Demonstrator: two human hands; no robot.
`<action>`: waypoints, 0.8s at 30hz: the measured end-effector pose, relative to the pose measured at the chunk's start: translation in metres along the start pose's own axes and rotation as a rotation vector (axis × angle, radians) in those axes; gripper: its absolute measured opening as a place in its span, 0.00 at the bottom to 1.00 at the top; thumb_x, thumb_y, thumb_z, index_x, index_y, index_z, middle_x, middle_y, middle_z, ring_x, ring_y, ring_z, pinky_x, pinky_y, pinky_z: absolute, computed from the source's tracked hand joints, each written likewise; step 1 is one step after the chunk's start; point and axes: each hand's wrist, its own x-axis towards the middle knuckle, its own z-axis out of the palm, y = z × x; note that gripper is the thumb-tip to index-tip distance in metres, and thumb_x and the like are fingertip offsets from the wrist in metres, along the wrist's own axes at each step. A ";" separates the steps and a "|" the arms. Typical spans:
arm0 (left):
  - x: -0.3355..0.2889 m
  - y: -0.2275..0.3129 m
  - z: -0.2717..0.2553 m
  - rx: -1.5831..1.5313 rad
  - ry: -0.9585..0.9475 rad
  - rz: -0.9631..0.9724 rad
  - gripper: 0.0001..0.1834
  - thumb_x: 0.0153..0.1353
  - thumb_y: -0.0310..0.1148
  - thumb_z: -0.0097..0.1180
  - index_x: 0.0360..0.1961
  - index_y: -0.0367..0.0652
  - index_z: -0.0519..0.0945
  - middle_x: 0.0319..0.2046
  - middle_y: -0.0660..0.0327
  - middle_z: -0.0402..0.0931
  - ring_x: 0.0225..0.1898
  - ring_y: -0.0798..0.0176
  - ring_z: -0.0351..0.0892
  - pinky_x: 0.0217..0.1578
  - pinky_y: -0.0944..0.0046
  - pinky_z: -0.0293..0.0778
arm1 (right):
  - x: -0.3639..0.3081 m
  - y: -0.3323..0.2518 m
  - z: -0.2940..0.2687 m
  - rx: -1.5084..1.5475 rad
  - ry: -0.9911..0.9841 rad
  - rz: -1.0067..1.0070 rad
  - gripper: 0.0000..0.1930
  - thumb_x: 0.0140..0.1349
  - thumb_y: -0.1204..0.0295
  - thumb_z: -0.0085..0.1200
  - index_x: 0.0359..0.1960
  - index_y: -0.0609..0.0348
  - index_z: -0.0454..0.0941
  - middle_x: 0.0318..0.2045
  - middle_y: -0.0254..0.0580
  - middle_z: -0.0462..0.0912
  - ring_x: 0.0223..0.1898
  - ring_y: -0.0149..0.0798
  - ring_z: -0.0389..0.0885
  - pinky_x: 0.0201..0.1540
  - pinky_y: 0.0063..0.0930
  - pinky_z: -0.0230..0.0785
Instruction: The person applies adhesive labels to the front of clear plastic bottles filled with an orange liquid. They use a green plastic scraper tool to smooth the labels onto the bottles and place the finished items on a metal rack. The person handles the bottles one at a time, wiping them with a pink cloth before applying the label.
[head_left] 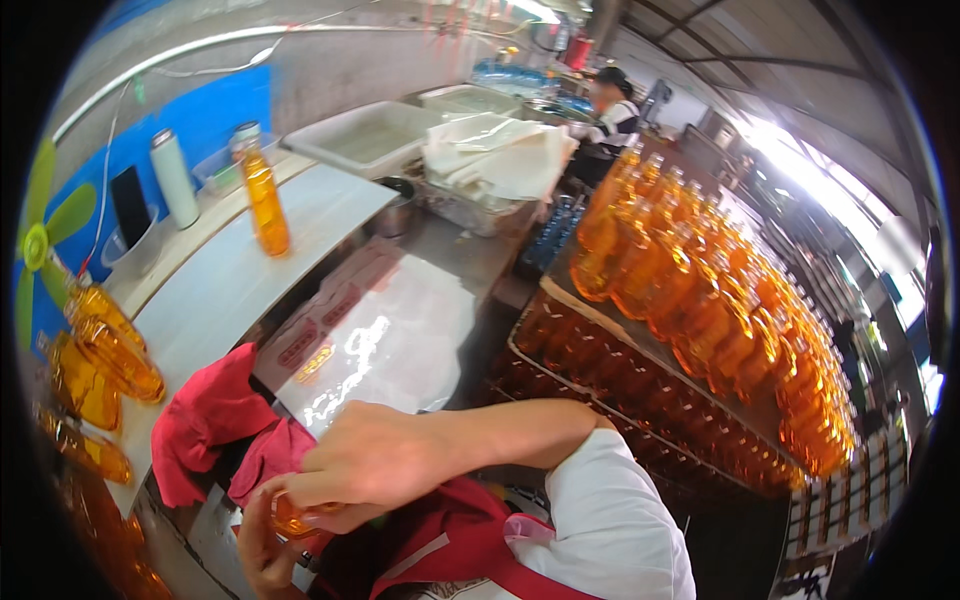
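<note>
Close to my body, low in the head view, my left hand [262, 540] is wrapped round a glass bottle of amber liquid [290, 518]. My right hand [370, 460] reaches across from the right and grips the same bottle, its fingers closed over it. Most of the bottle is hidden by my hands, so its ends cannot be made out. A red cloth [205, 425] lies at the table edge just beyond my left hand. Past my right hand are glossy white label sheets [410, 310], and beside them labels with red print [305, 340].
Several amber bottles [110, 340] stand at the left, near a green fan [38, 245]. One bottle [262, 205] stands on the white board [330, 205]. A crowded stack of filled bottles [700, 290] rises at right. Farther back are tubs [360, 135] and a seated person [608, 120].
</note>
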 end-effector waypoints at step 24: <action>0.132 -0.018 0.188 -0.047 -0.341 -0.248 0.25 0.62 0.28 0.60 0.59 0.32 0.72 0.56 0.53 0.75 0.48 0.60 0.81 0.47 0.64 0.77 | -0.488 -0.352 -0.363 -1.686 0.526 1.868 0.17 0.53 0.57 0.58 0.30 0.61 0.84 0.27 0.54 0.84 0.32 0.50 0.84 0.36 0.41 0.74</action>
